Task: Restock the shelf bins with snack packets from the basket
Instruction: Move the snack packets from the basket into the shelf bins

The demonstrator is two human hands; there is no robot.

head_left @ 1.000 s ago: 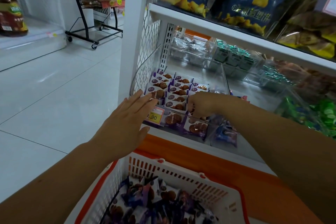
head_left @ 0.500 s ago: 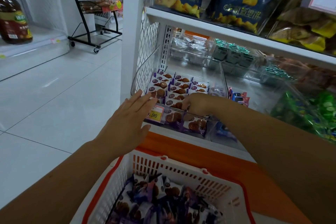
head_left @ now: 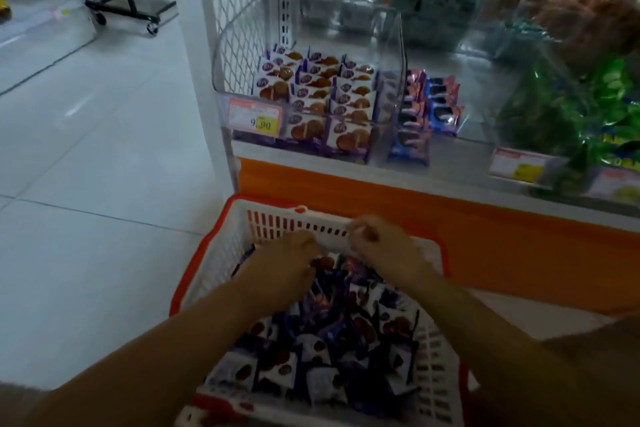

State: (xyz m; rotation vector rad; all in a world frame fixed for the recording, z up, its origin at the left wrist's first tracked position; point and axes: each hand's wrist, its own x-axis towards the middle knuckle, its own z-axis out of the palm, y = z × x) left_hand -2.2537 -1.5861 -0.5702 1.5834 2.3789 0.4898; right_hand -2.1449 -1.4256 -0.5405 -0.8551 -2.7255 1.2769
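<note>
Snack packets [head_left: 311, 360] in the basket [head_left: 294, 222] at 6 o'clock, left hand [head_left: 285, 265] and right hand [head_left: 382, 248] over them, fingers [head_left: 363, 230] curled, hold hard to tell; best grab few, laid flat, for the 12 o'clock bin [head_left: 394, 45].

Shop aisle, clear shelf bins [head_left: 391, 45] of snack packets [head_left: 311, 97], price tag [head_left: 254, 116], plastic basket [head_left: 277, 222], tiled floor [head_left: 104, 149]

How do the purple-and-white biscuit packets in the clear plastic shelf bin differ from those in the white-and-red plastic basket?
The bin packets, in the clear plastic bin, stand in neat rows facing forward; the basket packets, in the white-and-red plastic basket, lie jumbled at all angles. No hand touches the bin packets; the left hand and right hand reach down to the basket packets. Both share purple-and-white wrappers picturing brown biscuits.
</note>
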